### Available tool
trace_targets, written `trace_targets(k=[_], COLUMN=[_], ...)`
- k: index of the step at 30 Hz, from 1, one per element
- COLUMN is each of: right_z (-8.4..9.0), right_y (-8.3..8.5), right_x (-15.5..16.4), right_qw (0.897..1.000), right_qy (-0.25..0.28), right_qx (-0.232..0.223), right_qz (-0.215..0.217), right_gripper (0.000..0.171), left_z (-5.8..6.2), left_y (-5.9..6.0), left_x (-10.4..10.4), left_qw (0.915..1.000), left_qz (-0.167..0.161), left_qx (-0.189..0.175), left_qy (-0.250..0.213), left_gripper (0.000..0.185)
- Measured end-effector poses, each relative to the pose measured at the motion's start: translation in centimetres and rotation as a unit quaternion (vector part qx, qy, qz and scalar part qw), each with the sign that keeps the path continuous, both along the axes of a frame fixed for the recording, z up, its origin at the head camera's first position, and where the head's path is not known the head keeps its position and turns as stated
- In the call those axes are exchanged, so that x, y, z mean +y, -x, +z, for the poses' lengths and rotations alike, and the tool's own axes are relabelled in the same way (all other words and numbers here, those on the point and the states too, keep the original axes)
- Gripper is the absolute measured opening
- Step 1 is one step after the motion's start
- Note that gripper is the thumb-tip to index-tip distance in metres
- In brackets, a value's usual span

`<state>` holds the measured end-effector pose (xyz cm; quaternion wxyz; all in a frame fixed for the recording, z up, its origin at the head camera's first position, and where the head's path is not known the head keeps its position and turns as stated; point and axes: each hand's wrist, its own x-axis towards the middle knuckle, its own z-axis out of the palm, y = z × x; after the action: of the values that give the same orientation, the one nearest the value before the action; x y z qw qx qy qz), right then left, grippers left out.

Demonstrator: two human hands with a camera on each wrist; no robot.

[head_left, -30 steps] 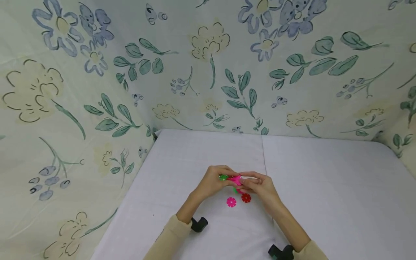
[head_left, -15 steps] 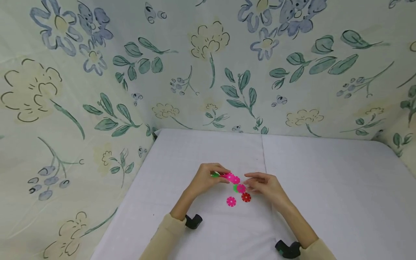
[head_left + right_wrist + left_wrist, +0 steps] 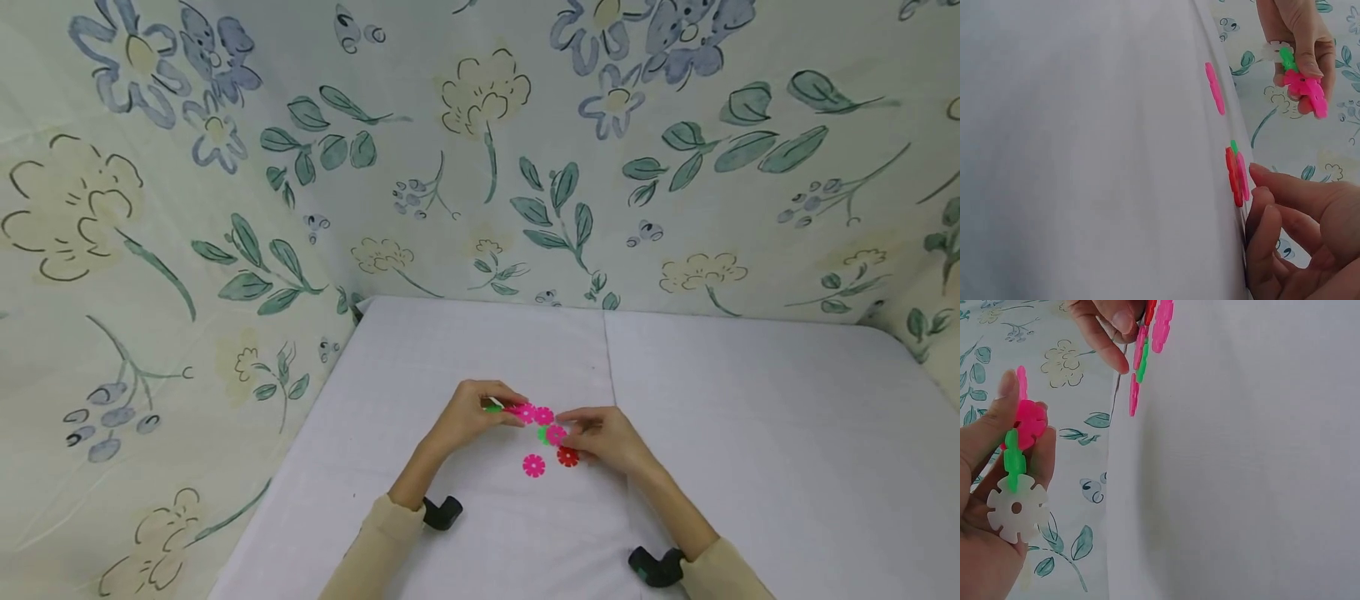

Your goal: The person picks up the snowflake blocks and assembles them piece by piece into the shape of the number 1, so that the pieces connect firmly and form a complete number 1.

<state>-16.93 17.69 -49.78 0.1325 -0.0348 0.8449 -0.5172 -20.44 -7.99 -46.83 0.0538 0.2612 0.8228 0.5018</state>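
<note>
My left hand (image 3: 468, 410) holds a short chain of slotted plastic discs between thumb and fingers, raised over the table. In the left wrist view the chain shows a white disc (image 3: 1017, 508), a green disc (image 3: 1014, 453) edge-on and bright pink discs (image 3: 1034, 423). My right hand (image 3: 613, 439) is low over the table, fingers loosely bent. Its fingertips are right at a loose pink disc (image 3: 557, 435), which overlaps a green disc (image 3: 543, 434). Beside them lies a red disc (image 3: 567, 456), partly behind the right fingers.
Another pink disc (image 3: 534, 466) lies alone, nearer the body. A white cloth (image 3: 750, 433) with a crease covers the table, and a floral curtain (image 3: 480, 167) hangs behind and to the left. A black wrist mount (image 3: 442, 512) sits at each cuff.
Both hands were together at the chain a second ago. The left hand has since drawn left with it, and the right hand has come away and lowered to the loose pink disc.
</note>
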Motion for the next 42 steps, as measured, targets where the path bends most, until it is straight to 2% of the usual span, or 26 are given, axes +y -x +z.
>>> trace_targets(k=[7,13,17,20,25,28,31,37,42], right_z=[0.0,0.3,0.6,0.7,1.1,1.5,2.1,4.0,4.0], right_y=[0.2,0.1,0.2,0.2,-0.1,-0.4,-0.9,-1.9,-2.1], right_x=[-0.7,-0.4,0.3,0.7,0.9,0.5,-0.1,-0.9,-0.9], right_qw=[1.000,1.000,1.000,0.999,0.993,0.987,0.983,0.978,0.976], right_qy=[-0.018,-0.027,-0.002,0.038,0.091,0.105,0.116,0.123,0.136], right_qx=[0.022,0.009,0.002,0.011,0.073,0.118,0.145,0.167,0.171], right_qz=[-0.013,-0.011,-0.001,0.003,0.004,0.003,0.002,-0.003,-0.003], right_gripper=[0.027,0.019,0.018,0.023,0.030,0.029,0.027,0.025,0.025], left_z=[0.0,0.0,0.1,0.2,0.3,0.5,0.6,0.8,0.8], left_y=[-0.2,-0.3,-0.3,-0.3,-0.3,-0.3,-0.3,-0.2,-0.3], left_x=[0.2,0.3,0.4,0.5,0.6,0.7,0.9,1.1,1.2], left_qw=[0.9998,0.9998,0.9998,0.9999,0.9997,0.9994,0.9991,0.9992,0.9992], left_qz=[-0.013,-0.018,-0.015,-0.013,-0.022,-0.032,-0.037,-0.037,-0.038], left_qx=[-0.013,-0.013,-0.010,-0.008,-0.004,-0.003,-0.002,0.000,-0.001], left_qy=[-0.004,-0.004,0.004,0.006,-0.005,-0.014,-0.019,-0.015,-0.013], left_gripper=[0.027,0.027,0.026,0.026,0.026,0.026,0.027,0.028,0.028])
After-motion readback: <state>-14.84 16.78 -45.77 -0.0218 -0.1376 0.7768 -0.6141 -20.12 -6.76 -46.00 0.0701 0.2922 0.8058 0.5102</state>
